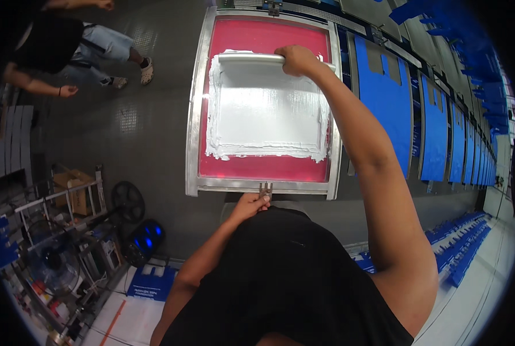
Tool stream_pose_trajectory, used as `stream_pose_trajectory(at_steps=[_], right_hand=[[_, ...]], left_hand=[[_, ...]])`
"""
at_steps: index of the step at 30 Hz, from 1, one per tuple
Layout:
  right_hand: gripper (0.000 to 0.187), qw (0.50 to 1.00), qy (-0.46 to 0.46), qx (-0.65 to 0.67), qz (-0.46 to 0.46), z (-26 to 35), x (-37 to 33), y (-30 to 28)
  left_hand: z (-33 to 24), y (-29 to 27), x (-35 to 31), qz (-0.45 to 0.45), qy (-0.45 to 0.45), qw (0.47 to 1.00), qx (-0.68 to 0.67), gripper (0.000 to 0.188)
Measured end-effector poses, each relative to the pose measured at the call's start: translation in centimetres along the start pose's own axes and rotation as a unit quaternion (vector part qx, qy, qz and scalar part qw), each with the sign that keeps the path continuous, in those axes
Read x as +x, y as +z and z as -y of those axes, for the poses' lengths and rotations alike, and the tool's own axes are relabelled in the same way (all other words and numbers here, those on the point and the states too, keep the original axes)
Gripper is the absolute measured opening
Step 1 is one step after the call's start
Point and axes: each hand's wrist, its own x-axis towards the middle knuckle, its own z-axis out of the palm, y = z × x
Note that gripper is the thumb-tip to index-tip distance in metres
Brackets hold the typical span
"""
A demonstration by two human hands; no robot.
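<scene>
A screen printing frame [194, 127] with silver metal sides and pink mesh [257, 169] lies in front of me. White ink [257, 109] covers the middle of the mesh, with thick ridges around its edges. Near the far end, my right hand [299, 61] is closed around a long silver squeegee [247, 58], which lies crosswise over the ink's far edge. My left hand [249, 206] is at the middle of the frame's near side, its fingers closed on a small metal clamp [265, 190]. What lies under the screen is hidden.
To the right runs a row of boards with blue sheets [383, 104]. Another person [53, 46] stands on the grey floor [153, 121] at the far left. A fan [53, 258], a metal rack [73, 196] and a cardboard box [74, 187] are at lower left.
</scene>
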Motion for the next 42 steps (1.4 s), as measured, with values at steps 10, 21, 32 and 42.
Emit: stream_pose_trajectory(at_steps=[10, 21, 32, 42], right_hand=[[0.025, 0.986, -0.068, 0.027, -0.148, 10.2, -22.2, 11.0], [0.027, 0.969, -0.038, -0.034, -0.242, 4.4, -10.9, 4.7], [0.045, 0.978, -0.001, -0.018, -0.207, -1.3, -1.9, 1.5], [0.035, 0.985, 0.024, -0.063, -0.157, -4.6, -10.8, 11.1]], left_hand=[[0.8, -0.4, 1.0, 0.057, 0.039, 0.998, 0.012, 0.03], [-1.7, -2.1, 0.5, 0.064, -0.054, 0.964, 0.253, 0.042], [-31.5, -4.9, 5.1, -0.24, 0.409, 0.606, 0.638, 0.043], [-26.2, -10.5, 10.8, -0.22, 0.288, 0.547, 0.754, 0.036]])
